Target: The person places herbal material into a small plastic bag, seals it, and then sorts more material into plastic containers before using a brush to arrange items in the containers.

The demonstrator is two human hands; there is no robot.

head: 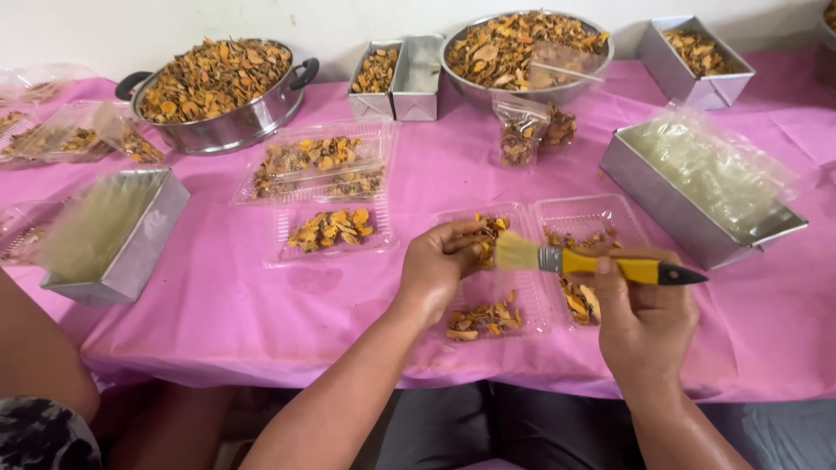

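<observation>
The left hand (435, 265) is closed round a few orange-brown dried slices (486, 237), held just over the open clear tray (540, 261) in front of the person. The right hand (640, 318) grips a brush (592, 261) by its yellow handle, bristles lying against the slices in the other hand.

Judging by how things lie, the work is in its middle. The tray holds only scattered slices: a small heap at its near left, a few more in its right half. Two more clear trays (326, 187) further left have some slices in them, and bagged portions (83, 137) lie at the far left, so some packing looks done. Much seems left: the pot (218, 87) and the big bowl (522, 52) at the back are heaped full, and small tins (697, 57) hold more.

Some things I cannot make out. The piece being brushed is mostly covered by fingers and bristles. The two large tins (117, 235) hold something pale and glossy, perhaps stacked empty bags or film; I cannot tell which. A small bag (521, 130) stands below the bowl, and whether it is sealed is unclear. At the lower left, another person's arm (35, 348) is cut off by the edge. The pink cloth (218, 305) hides the table.
</observation>
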